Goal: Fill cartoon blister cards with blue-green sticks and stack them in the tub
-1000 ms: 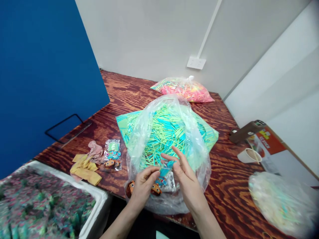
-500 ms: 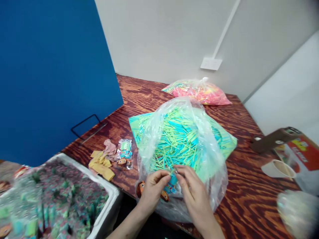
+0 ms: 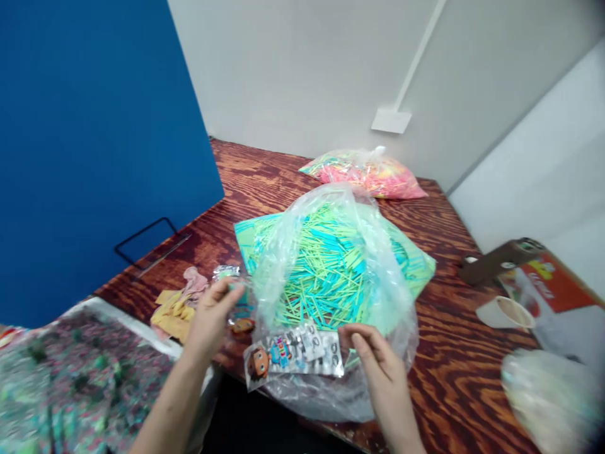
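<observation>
My left hand (image 3: 215, 309) is over the left part of the table, fingers pinched on a small clear packet (image 3: 243, 304) with teal contents, blurred. Beneath it, the silver top of another packet (image 3: 227, 271) shows on the table. Several flat silver-and-clear packets (image 3: 302, 352), printed with a cartoon figure, overlap at the front rim of a large clear plastic bag (image 3: 401, 309). The bag is open and full of thin green and blue strips (image 3: 326, 265). My right hand (image 3: 373, 353) has thumb and forefinger at the packets' right end, apparently pinching their edge.
Yellow and pink gloves (image 3: 182, 302) lie left. A foam box (image 3: 127, 325) of filled packets stands front left, beside a blue panel (image 3: 104, 145). Behind is a tied bag of pink and yellow strips (image 3: 373, 173). A paper cup (image 3: 505, 313) and brown bottle (image 3: 501, 261) are at right.
My hands have separated. The left carried the teal-filled packet leftward from above the bag to the packet on the table; the right stayed by the bag. The flat packets are now uncovered.
</observation>
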### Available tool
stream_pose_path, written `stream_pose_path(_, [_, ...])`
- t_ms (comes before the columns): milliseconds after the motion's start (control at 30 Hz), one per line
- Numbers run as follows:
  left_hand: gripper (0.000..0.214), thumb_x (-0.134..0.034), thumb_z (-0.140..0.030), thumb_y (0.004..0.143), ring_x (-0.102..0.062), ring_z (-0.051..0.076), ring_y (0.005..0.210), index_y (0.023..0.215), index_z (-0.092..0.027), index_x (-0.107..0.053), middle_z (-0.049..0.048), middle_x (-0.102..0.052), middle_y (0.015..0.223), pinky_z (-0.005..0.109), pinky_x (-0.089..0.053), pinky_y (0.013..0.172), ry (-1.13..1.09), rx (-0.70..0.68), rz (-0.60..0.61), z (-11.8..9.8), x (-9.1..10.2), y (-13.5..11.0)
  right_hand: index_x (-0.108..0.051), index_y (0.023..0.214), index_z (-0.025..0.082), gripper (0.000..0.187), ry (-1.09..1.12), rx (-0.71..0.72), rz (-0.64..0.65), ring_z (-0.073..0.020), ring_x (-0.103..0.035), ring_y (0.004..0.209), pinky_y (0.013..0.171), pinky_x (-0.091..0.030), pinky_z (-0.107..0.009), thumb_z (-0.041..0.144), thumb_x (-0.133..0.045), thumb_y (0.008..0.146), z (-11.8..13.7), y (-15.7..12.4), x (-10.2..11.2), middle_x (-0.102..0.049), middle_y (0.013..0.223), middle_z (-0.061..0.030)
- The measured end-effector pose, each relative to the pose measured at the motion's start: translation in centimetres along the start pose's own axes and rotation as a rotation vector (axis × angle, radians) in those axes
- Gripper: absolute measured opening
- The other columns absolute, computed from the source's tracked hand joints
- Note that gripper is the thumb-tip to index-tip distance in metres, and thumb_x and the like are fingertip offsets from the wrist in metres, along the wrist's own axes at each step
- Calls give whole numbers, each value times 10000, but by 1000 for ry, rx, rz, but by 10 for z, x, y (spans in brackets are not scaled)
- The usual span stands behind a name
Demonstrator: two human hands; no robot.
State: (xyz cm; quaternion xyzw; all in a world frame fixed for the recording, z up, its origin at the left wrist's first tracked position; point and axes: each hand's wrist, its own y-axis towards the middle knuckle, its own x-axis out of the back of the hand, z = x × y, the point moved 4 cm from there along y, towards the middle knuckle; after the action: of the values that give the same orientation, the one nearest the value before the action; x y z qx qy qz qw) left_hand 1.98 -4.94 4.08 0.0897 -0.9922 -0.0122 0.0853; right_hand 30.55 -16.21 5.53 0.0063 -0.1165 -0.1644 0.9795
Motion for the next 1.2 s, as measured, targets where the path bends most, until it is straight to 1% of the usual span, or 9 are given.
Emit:
stream_pose_path(133, [400,-664,-512,756,-594,205,724,1000,-199,-618,16,-633,829,359,-504,685,56,22,-101,23,24,51,-711,864,286,222,14,-25,146,-273,-680,803,716,-561,-375,423,-542,911,-25,-8,-14,-724,815,-50])
stream_pose_path(267, [414,-717,-481,655,-613,360,946,978,-227,-657,106,-678,895,509,-445,884,329,-49,-138,45,31,69,-713,840,305,215,-59,29,157,-274,-666,770,682,-541,-380,398,-535,919,-32,-3,-11,-712,788,-53])
stream_pose_path(333, [400,-664,-480,708,-584,414,1087,1024,-235,-654,145,-684,1004,551,-405,959,522,-143,-137,50,34,66,-709,863,279,217,-120,47,108,-268,-661,798,714,-529,-381,388,-530,922,-32,7,4,-711,817,-50])
stream_pose_path(433, [381,-579,-479,800,-561,407,1173,1092,-239,-632,127,-669,1120,548,-401,1002,669,-249,-128,49,38,56,-704,887,240,213,-192,77,43,-259,-659,841,765,-509,-375,372,-539,915,-33,27,26,-716,861,-50])
stream_pose_path(533, [365,-526,-479,845,-564,372,1185,1086,-228,-637,103,-654,1183,513,-413,1018,711,-295,-130,43,41,47,-712,901,225,216,-226,130,37,-244,-659,835,772,-500,-360,347,-535,913,-32,45,28,-717,857,-53])
stream_pose_path(667, [431,-494,-516,856,-575,324,1172,1094,-197,-658,120,-644,1235,475,-410,1039,667,-277,-117,36,40,39,-716,903,231,204,-337,298,150,-212,-662,833,776,-505,-337,249,-513,912,-29,69,3,-714,865,-37])
stream_pose_path(767, [439,-527,-525,838,-606,313,1116,1091,-199,-677,106,-679,1186,464,-421,1028,596,-207,-56,32,36,32,-715,912,208,280,-556,450,89,-199,-673,834,759,-520,-325,186,-436,926,-27,103,-3,-725,889,-52])
stream_pose_path(967, [415,-577,-531,815,-667,284,1020,1043,-207,-697,73,-740,1056,419,-482,970,352,-98,49,21,19,13,-700,1028,164,385,-809,538,55,-229,-625,950,843,-477,-345,12,-376,884,-20,178,25,-702,999,-117])
stream_pose_path(1200, [418,-583,-539,821,-686,271,1005,1024,-197,-710,93,-741,1068,395,-510,947,276,-120,216,16,-18,0,-662,1037,160,228,-1133,744,283,-279,-520,1014,868,-387,-383,83,-475,931,-22,197,36,-645,1107,-156])
